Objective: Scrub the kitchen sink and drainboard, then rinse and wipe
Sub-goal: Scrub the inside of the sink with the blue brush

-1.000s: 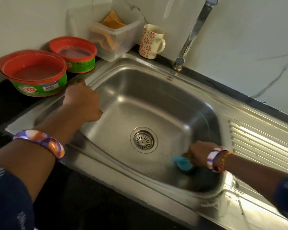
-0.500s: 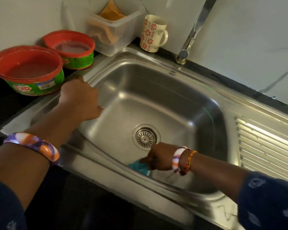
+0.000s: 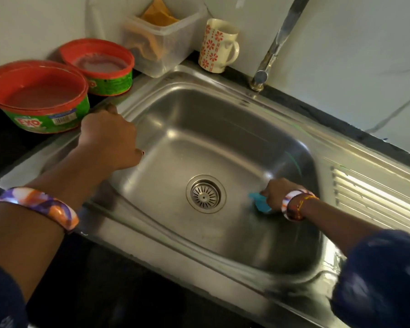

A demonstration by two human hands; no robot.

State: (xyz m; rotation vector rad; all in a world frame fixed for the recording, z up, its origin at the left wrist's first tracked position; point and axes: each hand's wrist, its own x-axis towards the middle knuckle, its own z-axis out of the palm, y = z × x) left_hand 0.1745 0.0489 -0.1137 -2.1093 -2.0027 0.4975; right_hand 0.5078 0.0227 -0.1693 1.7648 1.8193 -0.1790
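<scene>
Right hand [image 3: 276,194]: you grip the blue scrubber [image 3: 258,201] on the sink [image 3: 199,147] floor, just right of the drain [image 3: 206,194].
Left hand [image 3: 109,140]: fingers curled over the sink's left rim, bracing.
Progress: basin scrubbing underway; drainboard [image 3: 374,197], rinse and wipe apparently remain.
Count: two red tubs [image 3: 37,95], one mug [image 3: 217,45], one clear box [image 3: 161,41].

Dim, warm light overall. Glare streaks the drainboard [image 3: 374,197] ridges at right of frame. The right hand [image 3: 276,194] and sleeve [image 3: 376,278] at lower right smear with motion blur; frame edges bow slightly.
</scene>
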